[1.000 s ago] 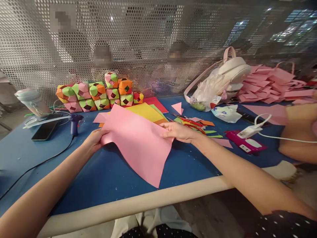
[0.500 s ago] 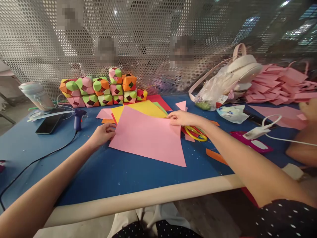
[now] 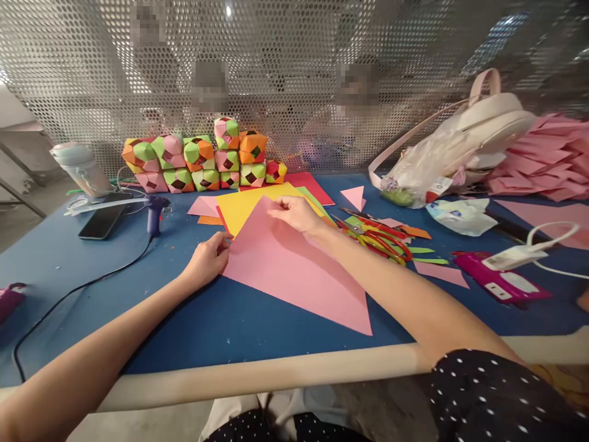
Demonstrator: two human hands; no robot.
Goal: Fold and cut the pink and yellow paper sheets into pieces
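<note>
A large sheet of pink paper [image 3: 294, 276] lies aslant on the blue table, one corner pointing toward the front edge. My right hand [image 3: 297, 215] is closed in a pinch on its upper edge near the far corner, and part of the sheet curves up there. At the sheet's left edge, my left hand [image 3: 209, 259] has curled fingers closed on the paper; the fingertips are partly hidden. Beneath the far end of the pink sheet lies yellow paper [image 3: 239, 202], with green and red sheets [image 3: 313, 187] showing beyond it.
Scissors [image 3: 381, 239] and paper scraps lie to the right. Folded paper balls [image 3: 197, 162] are stacked at the back left. A glue gun [image 3: 157, 215], phone [image 3: 99, 222] and bottle [image 3: 83, 169] stand left. Bag [image 3: 492, 120], purple pack [image 3: 501, 279] and pink paper pile [image 3: 547, 159] are right.
My right hand has moved left along the pink sheet's upper edge, close to its far corner. The sheet has turned, and the scissors have come into fuller view. The camera view has shifted slightly.
</note>
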